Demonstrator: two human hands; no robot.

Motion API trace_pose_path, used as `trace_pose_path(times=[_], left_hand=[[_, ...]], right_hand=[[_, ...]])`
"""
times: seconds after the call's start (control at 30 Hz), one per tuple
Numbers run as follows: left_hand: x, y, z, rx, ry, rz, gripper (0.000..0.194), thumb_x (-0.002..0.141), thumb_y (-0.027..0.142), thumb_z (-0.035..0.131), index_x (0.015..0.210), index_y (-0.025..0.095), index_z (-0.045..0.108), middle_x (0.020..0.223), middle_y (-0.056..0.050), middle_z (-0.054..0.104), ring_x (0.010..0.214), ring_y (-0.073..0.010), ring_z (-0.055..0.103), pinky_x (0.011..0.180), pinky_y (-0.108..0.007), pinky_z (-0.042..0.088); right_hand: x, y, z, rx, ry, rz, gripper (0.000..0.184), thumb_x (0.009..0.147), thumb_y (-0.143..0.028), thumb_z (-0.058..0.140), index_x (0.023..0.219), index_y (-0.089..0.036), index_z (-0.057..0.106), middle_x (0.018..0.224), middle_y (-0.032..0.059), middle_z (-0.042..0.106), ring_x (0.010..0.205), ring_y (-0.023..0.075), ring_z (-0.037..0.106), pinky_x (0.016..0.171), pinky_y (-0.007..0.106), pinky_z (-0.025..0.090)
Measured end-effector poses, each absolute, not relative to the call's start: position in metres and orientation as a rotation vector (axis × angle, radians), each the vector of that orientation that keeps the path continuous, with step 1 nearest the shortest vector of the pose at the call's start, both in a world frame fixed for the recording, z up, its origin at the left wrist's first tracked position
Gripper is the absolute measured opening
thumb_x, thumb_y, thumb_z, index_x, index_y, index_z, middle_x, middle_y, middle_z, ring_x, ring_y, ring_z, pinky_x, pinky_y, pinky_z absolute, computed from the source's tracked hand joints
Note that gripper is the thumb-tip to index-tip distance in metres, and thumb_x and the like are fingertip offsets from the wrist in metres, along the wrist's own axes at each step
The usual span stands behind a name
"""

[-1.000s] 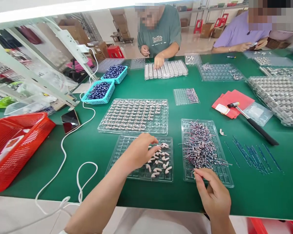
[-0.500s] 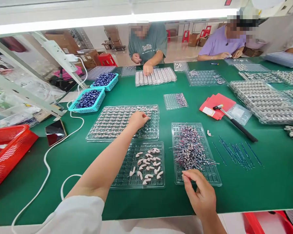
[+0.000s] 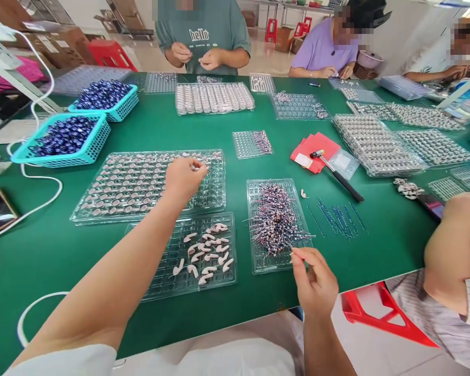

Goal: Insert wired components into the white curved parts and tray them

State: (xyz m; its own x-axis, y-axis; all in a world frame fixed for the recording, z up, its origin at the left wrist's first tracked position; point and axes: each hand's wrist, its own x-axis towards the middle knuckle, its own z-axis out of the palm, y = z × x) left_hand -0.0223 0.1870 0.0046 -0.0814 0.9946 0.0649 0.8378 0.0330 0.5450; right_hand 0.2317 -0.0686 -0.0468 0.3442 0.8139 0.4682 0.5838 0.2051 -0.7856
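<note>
Evidently, both hands were at work over trays on the green table (image 3: 254, 308). The left hand (image 3: 183, 177) was above the right part of the large tray (image 3: 216, 196), fingers curled and the tips of thumb and forefinger narrowly spaced; whether anything lay between them could not be told. The large tray held rows of pale pieces, with cells bare toward its right side. Just nearer the person was the second tray (image 3: 162, 277), where loose white pieces (image 3: 210, 257) lay scattered, mostly over the right half; the left forearm crossed in front of its left part. The right hand (image 3: 317, 282) was at the near right corner of the wire tray (image 3: 274, 265), thumb and forefinger pinched together; any item between the tips was too small to identify. A tangled heap of wires (image 3: 272, 216) covered much of that tray. To its right were one lone white piece (image 3: 303, 194), a row of blue sticks (image 3: 339, 222), and a hammer (image 3: 342, 183) whose head lay over red sheets (image 3: 325, 143). A small tray (image 3: 243, 146), partly filled, lay beyond the wire tray. At far right, a co-worker's hand (image 3: 464, 208) was at the table's edge.
</note>
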Motion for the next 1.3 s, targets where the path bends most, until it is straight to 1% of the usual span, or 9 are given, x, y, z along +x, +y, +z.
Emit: trace_pose_path(times=[0.1,0.2,0.37,0.43,0.6,0.73,1.0,1.17,1.3], left_hand=[[-0.012,0.149,0.024,1.836,1.844,0.888,0.018,0.083,0.035,0.061,0.082,0.018,0.068,0.076,-0.003,0.069,0.068,-0.0181,0.061,0.063,-0.028,0.045],[0.000,0.099,0.039,1.789,1.616,0.866,0.018,0.082,0.036,0.065,0.081,0.019,0.066,0.073,-0.003,0.069,0.065,-0.0165,0.061,0.059,-0.026,0.047],[0.010,0.031,0.036,1.513,1.175,0.792,0.029,0.086,0.031,0.062,0.113,0.020,0.063,0.087,-0.004,0.070,0.073,-0.0161,0.064,0.063,-0.026,0.053],[0.010,0.018,0.029,1.378,1.083,0.717,0.030,0.087,0.031,0.061,0.115,0.020,0.065,0.087,-0.004,0.069,0.072,-0.0151,0.064,0.064,-0.027,0.055],[0.011,0.011,0.012,0.972,0.987,0.613,0.016,0.081,0.028,0.069,0.093,0.018,0.071,0.075,-0.002,0.068,0.069,-0.0144,0.066,0.071,-0.029,0.057],[0.011,0.013,0.000,0.677,0.916,0.658,0.019,0.075,0.026,0.078,0.087,0.015,0.069,0.078,-0.003,0.069,0.072,-0.0150,0.068,0.078,-0.033,0.059],[0.011,0.009,-0.008,0.558,0.781,0.710,0.020,0.074,0.023,0.083,0.086,0.013,0.070,0.085,-0.004,0.070,0.085,-0.0182,0.072,0.084,-0.032,0.059],[0.010,0.006,-0.007,0.503,0.774,0.731,0.027,0.074,0.021,0.084,0.097,0.014,0.072,0.089,-0.002,0.069,0.089,-0.0204,0.075,0.083,-0.031,0.061],[0.010,0.005,-0.005,0.480,0.767,0.699,0.030,0.075,0.025,0.084,0.101,0.013,0.072,0.089,-0.005,0.073,0.089,-0.0196,0.075,0.083,-0.029,0.060]], right_hand=[[0.250,-0.066,-0.042,-1.596,-1.410,0.222,0.013,0.091,-0.021,0.062,0.099,-0.023,0.072,0.089,0.0045,0.069,0.080,0.0169,0.066,0.070,0.031,0.055],[0.256,-0.061,-0.038,-1.621,-1.616,0.270,0.012,0.092,-0.021,0.061,0.098,-0.024,0.071,0.089,0.0034,0.069,0.083,0.0165,0.065,0.074,0.031,0.054],[0.247,-0.055,-0.036,-1.589,-1.877,0.309,0.010,0.093,-0.022,0.060,0.099,-0.024,0.068,0.093,0.0042,0.069,0.090,0.0192,0.063,0.078,0.034,0.052],[0.241,-0.050,-0.035,-1.608,-1.948,0.283,0.009,0.093,-0.024,0.060,0.099,-0.024,0.067,0.094,0.0046,0.069,0.092,0.0207,0.062,0.080,0.035,0.051],[0.229,-0.036,-0.040,-1.704,-2.071,0.150,0.008,0.092,-0.027,0.061,0.092,-0.020,0.064,0.089,0.0069,0.067,0.088,0.0238,0.058,0.078,0.037,0.046],[0.227,-0.032,-0.045,-1.717,-2.091,0.123,0.011,0.094,-0.021,0.055,0.085,-0.020,0.062,0.082,0.0054,0.065,0.081,0.0217,0.056,0.074,0.035,0.043],[0.228,-0.035,-0.046,-1.728,-1.968,0.121,0.010,0.090,-0.019,0.055,0.081,-0.022,0.057,0.082,0.0044,0.065,0.083,0.0216,0.056,0.074,0.034,0.044],[0.231,-0.039,-0.042,-1.745,-1.941,0.182,0.007,0.089,-0.019,0.054,0.083,-0.022,0.056,0.086,0.0038,0.067,0.086,0.0211,0.059,0.077,0.034,0.046],[0.234,-0.045,-0.039,-1.811,-1.874,0.223,0.005,0.089,-0.021,0.055,0.085,-0.022,0.058,0.081,0.0011,0.068,0.077,0.0182,0.063,0.071,0.031,0.046]])
